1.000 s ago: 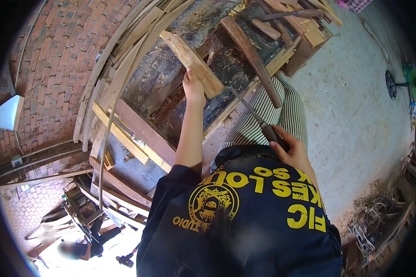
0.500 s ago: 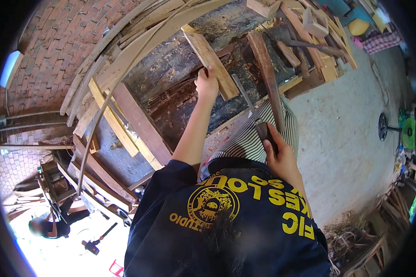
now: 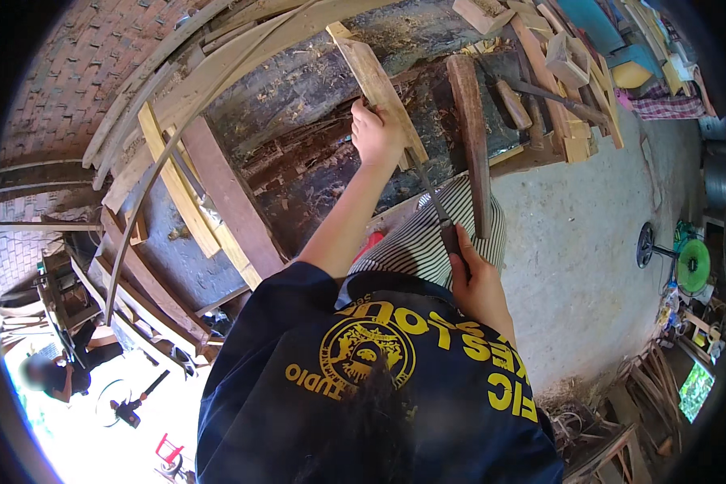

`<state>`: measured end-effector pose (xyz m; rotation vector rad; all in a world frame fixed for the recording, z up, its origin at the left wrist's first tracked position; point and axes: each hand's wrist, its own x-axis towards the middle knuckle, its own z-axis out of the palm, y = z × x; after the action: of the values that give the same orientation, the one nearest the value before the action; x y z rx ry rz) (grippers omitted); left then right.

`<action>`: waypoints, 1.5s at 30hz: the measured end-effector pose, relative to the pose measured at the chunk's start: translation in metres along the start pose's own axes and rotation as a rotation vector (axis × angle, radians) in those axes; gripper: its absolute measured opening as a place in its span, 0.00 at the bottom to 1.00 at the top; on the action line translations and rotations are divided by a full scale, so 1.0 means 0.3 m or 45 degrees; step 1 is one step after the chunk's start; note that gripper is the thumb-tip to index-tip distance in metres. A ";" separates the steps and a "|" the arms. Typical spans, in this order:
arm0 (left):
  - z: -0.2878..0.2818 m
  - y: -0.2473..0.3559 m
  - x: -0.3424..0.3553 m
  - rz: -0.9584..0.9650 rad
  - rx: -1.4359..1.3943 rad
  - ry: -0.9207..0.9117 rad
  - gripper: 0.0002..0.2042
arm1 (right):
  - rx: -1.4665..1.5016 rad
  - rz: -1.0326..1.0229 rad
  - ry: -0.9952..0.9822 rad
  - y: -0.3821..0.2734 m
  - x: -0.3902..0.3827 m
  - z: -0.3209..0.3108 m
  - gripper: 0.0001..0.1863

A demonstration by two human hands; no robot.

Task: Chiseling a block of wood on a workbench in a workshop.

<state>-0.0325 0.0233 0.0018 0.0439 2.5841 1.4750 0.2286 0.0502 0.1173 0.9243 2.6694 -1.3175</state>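
Note:
My left hand [image 3: 377, 133] grips the side of a short flat wooden board [image 3: 371, 68], which lies slantwise over the dark workbench. In my right hand [image 3: 482, 282] is a hand tool with a long narrow steel blade [image 3: 433, 194] and a dark handle [image 3: 453, 242]. Its blade points away from me, and the far end meets the near end of the board; the tip itself is hidden there. Whether it is a chisel or a file I cannot tell. Just right of the blade, a thick tapered wooden bar [image 3: 469, 129] reaches over my striped trouser leg [image 3: 403, 250].
Shavings litter the dark bench top [image 3: 298, 105]. A wooden-handled tool [image 3: 514, 105] and wood blocks [image 3: 569, 60] lie at the right. Planks [image 3: 226, 194] flank the left side. A green fan [image 3: 692, 264] stands far right; another person [image 3: 56, 375] is at lower left.
The blade's far end has come against the board's near end, where before it stood apart to the right. My left hand keeps its hold on the board. The whole view has shifted slightly.

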 end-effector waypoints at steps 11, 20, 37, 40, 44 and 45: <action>-0.213 -0.106 -0.099 0.822 0.689 -0.511 0.61 | -0.203 -0.052 -0.084 -0.104 0.152 -0.049 0.24; -0.187 -0.070 -0.112 0.658 0.678 -0.387 0.51 | -0.316 -0.043 -0.136 -0.092 0.094 -0.067 0.25; -0.203 -0.027 -0.110 0.533 0.707 -0.447 0.49 | -0.295 0.039 -0.184 -0.138 0.063 -0.141 0.25; -0.181 -0.050 -0.122 0.634 0.549 -0.298 0.51 | -0.099 0.065 -0.080 -0.054 0.021 -0.136 0.25; -0.174 -0.075 -0.117 0.994 0.588 -0.177 0.49 | 0.248 0.171 0.163 -0.009 -0.021 -0.119 0.25; -0.175 -0.074 -0.120 1.015 0.587 -0.179 0.49 | 0.257 0.170 0.181 0.014 -0.018 -0.115 0.25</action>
<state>-0.0041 -0.0366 0.0134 1.2992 2.8494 0.9146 0.2432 0.0748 0.1379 1.2391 2.5536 -1.5679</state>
